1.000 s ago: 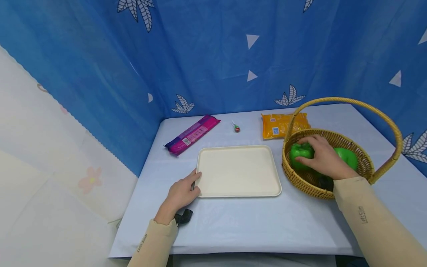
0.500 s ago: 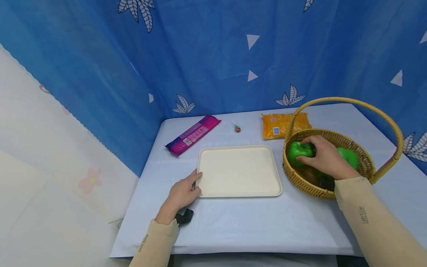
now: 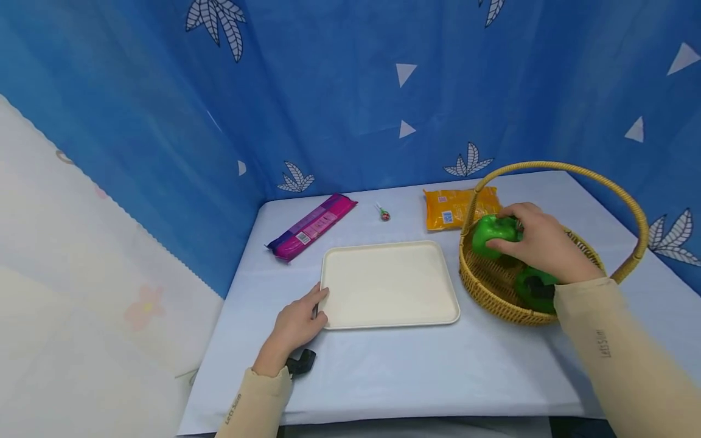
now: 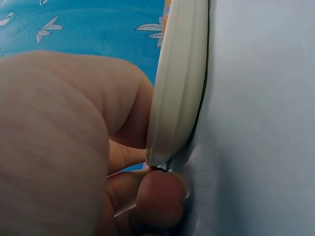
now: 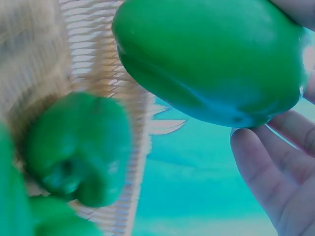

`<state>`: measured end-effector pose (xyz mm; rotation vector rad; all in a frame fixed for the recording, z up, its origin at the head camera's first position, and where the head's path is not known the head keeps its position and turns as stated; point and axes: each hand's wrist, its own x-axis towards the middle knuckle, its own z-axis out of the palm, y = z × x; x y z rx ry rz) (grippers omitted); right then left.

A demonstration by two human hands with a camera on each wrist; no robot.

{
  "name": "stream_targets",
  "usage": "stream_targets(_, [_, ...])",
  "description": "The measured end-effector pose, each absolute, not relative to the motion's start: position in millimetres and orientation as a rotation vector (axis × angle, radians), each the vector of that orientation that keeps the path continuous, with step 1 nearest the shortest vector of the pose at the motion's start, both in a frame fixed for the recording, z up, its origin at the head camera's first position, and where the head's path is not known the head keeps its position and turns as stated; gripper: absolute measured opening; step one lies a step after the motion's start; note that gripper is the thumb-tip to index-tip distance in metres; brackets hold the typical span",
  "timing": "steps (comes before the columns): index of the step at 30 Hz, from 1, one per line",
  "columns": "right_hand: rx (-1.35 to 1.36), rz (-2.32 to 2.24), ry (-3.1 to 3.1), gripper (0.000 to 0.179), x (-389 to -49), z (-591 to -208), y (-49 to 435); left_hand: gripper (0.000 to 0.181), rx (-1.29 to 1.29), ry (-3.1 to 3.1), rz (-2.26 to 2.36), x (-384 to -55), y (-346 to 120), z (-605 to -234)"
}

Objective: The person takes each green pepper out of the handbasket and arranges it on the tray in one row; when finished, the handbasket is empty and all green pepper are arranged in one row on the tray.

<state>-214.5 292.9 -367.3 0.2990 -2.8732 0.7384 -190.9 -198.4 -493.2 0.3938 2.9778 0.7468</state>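
Observation:
My right hand point(image 3: 542, 240) grips a glossy green bell pepper point(image 3: 490, 234) between thumb and fingers, at the upper part of the wicker basket point(image 3: 487, 301) and under its arched handle. In the right wrist view the held pepper point(image 5: 206, 59) hangs beside the wicker wall. Several other green peppers lie lower in the basket, one green pepper point(image 5: 83, 147) among them showing its stem end. On the left, my left hand point(image 3: 297, 323) holds the near left edge of a cream tray point(image 3: 390, 285) flat on the table. In the left wrist view, thumb and fingers meet at the tray's rim point(image 4: 174, 83).
Behind the tray lie a purple and pink packet point(image 3: 312, 227) and a small lollipop point(image 3: 385, 215). An orange packet point(image 3: 454, 210) is partly behind the basket handle. Blue patterned curtain point(image 3: 339, 91) closes off the back of the white-covered table.
My right hand has lifted the pepper up from the basket's bottom, uncovering more of the basket floor and another pepper below. My left hand stays at the tray edge. The head view has shifted slightly.

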Motion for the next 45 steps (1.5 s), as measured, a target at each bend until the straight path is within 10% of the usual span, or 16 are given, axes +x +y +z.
stream_targets(26, [0.759,0.997,-2.770,0.053,-286.3,-423.6,32.7,0.060,0.377,2.974,0.717,-191.4,-197.4,-497.0])
stream_targets(45, [0.764,0.850,-2.881,0.056,-303.2,-433.6,4.3,0.061,0.394,2.977,0.733,-191.3,-197.4,-494.3])
